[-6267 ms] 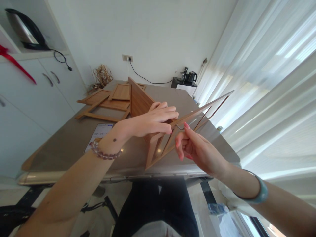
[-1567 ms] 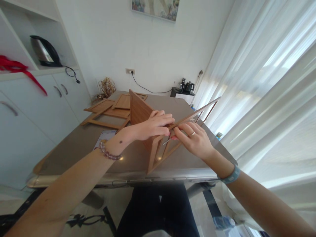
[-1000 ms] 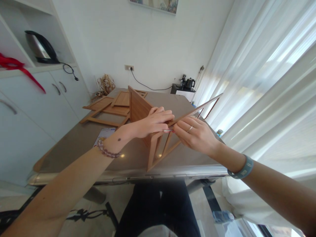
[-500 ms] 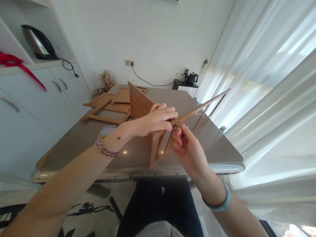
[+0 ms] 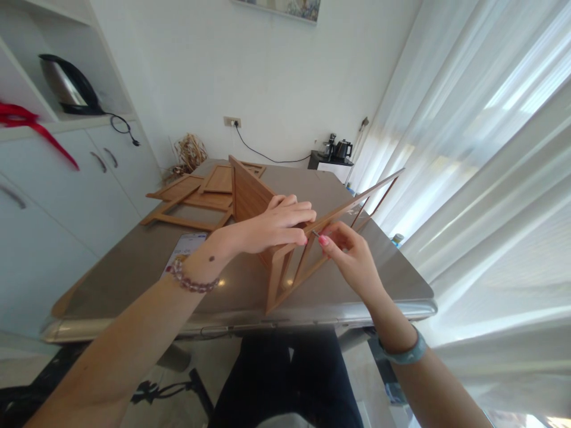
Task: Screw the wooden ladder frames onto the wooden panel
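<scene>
My left hand (image 5: pixel 282 223) grips the wooden frame (image 5: pixel 352 205) where it meets an upright wooden panel (image 5: pixel 250 193), fingers bent over the joint and thumb along the near rail. Close to its thumb, my right hand (image 5: pixel 348 249) pinches a thin metal rod (image 5: pixel 316 233) between thumb and index finger. The rod's tip is at the frame's rail; its exact kind is too small to make out. The frame stands tilted on its edge on the table, with its rails reaching away to the right.
More wooden frames and panels (image 5: pixel 187 199) lie at the back left of the metal-edged table (image 5: pixel 383 261). A phone (image 5: pixel 187 242) rests by my left wrist. Dried plants (image 5: pixel 191 151) stand beyond the far left corner, and curtains (image 5: pixel 486 178) hang along the right.
My right hand has turned over and its fingers have shifted along the metal rod, still pinching it at the joint. My left hand keeps its hold. The view has shifted slightly, showing more of the phone.
</scene>
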`<state>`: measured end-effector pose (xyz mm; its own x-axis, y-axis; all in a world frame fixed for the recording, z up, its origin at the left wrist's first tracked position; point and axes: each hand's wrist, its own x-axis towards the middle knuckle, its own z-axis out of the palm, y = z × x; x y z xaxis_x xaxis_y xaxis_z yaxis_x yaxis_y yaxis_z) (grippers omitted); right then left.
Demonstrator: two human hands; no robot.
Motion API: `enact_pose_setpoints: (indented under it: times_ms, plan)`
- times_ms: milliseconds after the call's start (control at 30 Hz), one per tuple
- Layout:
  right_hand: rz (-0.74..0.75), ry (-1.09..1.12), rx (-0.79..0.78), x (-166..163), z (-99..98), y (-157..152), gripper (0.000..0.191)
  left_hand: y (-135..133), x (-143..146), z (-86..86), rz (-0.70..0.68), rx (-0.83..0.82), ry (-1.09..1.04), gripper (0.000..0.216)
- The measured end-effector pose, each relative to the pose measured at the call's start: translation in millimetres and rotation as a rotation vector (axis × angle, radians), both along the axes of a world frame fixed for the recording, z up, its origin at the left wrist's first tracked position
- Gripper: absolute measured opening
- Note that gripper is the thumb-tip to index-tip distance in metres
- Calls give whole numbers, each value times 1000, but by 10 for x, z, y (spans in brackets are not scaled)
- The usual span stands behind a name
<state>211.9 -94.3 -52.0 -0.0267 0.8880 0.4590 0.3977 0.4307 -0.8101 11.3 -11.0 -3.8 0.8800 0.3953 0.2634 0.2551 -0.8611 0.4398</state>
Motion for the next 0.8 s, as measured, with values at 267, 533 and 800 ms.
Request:
enact_pose_setpoints:
  times_ms: [267, 533, 800]
  plan:
    - [-41, -185, 160, -171, 108, -134, 38, 27, 5, -53, 1, 27, -9, 22]
    - [308, 1135, -571, -458, 127, -208, 16, 78, 32, -99, 32, 61, 0, 23]
    - [451, 1532, -835, -426, 220, -262, 6, 85, 40, -104, 19, 85, -3, 26]
